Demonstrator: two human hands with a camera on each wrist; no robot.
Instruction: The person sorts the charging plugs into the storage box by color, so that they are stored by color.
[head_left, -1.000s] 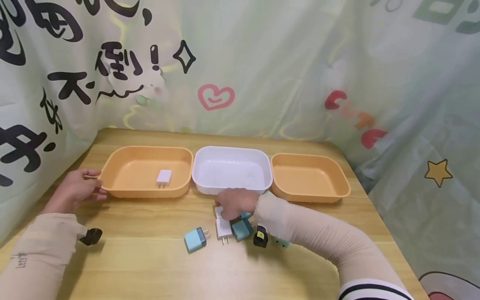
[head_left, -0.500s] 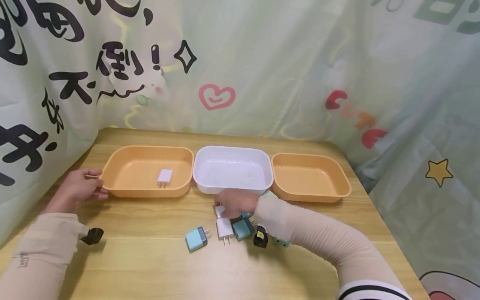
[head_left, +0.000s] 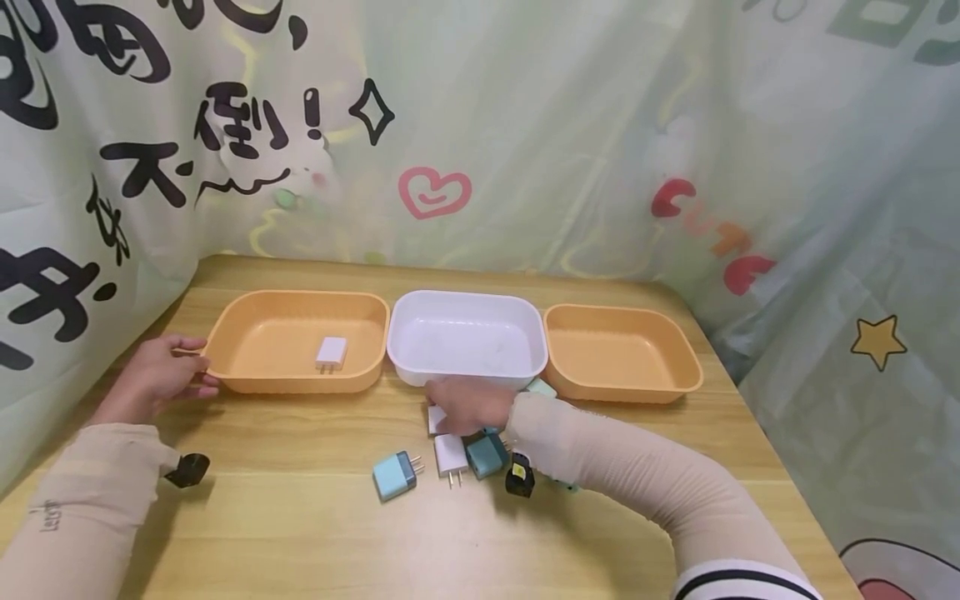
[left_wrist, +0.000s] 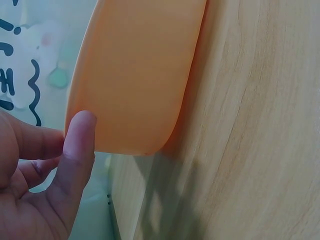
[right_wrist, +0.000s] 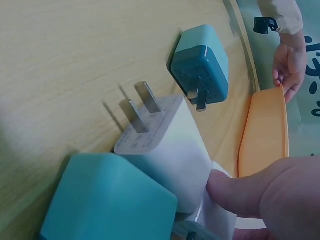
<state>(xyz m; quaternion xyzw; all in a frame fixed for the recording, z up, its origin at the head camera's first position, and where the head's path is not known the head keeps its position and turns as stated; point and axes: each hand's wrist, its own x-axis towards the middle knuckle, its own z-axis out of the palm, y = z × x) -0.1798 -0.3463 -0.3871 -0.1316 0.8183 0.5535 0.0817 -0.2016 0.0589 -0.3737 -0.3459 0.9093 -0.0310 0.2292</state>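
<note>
My left hand (head_left: 161, 375) pinches the left end of an orange tray (head_left: 258, 342), thumb on its outer wall and fingertips behind the rim. My right hand (head_left: 472, 404) reaches down in front of the white tray (head_left: 465, 337). Its thumb and a finger pinch a white charger (head_left: 435, 421), partly covered by the hand. Just in front lies another white charger (head_left: 450, 454), prongs toward me. Beside it is a teal charger (head_left: 487, 455), and a light blue charger (head_left: 393, 477) lies apart on the left. One white charger (head_left: 331, 352) sits inside the left orange tray.
A second orange tray (head_left: 615, 346) stands at the right of the row. A pale green piece (head_left: 542, 387) shows behind my right wrist, and more green is mostly hidden under the sleeve. A printed cloth (head_left: 525, 167) hangs behind the wooden table (head_left: 300, 517).
My right hand has shifted slightly left and back, and the white charger under it has parted from the front one. My left hand stays at the orange tray.
</note>
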